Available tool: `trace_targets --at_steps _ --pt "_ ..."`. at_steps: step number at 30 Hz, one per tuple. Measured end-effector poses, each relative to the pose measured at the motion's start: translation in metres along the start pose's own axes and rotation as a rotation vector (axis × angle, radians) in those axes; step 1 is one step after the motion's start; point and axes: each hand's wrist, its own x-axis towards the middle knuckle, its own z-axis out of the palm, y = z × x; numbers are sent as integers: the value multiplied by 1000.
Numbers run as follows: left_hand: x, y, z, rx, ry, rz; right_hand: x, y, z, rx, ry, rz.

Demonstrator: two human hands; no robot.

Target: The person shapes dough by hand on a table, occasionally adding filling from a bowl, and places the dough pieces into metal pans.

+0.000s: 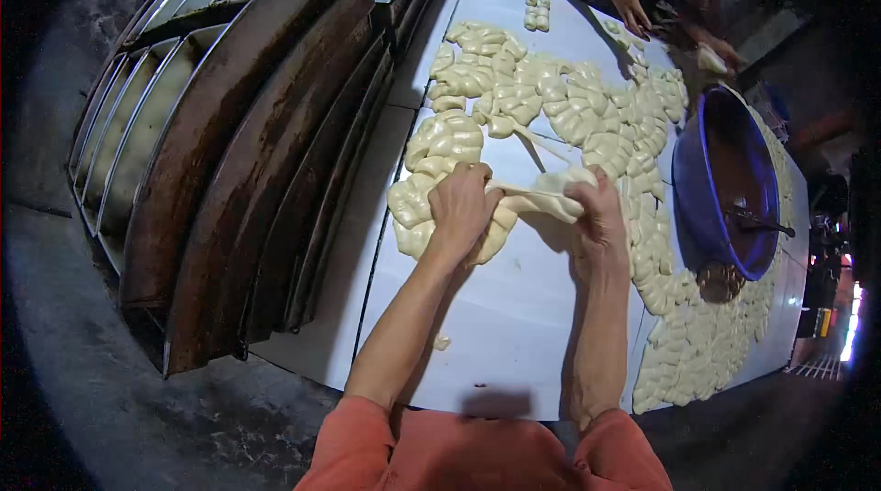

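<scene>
A pale strip of dough (541, 201) is stretched between my two hands above the white tabletop. My left hand (463, 206) is closed on its left end, just over a mass of dough pieces (444, 147). At the other end, my right hand (598, 206) grips a thicker, folded lump of the same dough. A thin strand of dough (541, 144) runs from the strip toward the dough pieces beyond it. Some fingers of both hands are hidden behind the dough or the hands themselves.
Stacked rusty metal baking pans (229, 151) stand along the left. A blue tub (686, 161) with brown contents sits at the right, beside more dough pieces (697, 353). Across the white table (514, 335), another person's hand (630, 3) reaches in near small dough pieces (537, 13).
</scene>
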Motion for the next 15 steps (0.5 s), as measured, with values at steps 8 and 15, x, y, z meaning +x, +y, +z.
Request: trace_targets --at_steps 8,15 --pt "1 -2 3 5 28 -13 -13 -74 -1 -199 -83 -182" --pt "2 -4 -3 -35 -61 -6 -15 -97 12 -278 -128 -245"
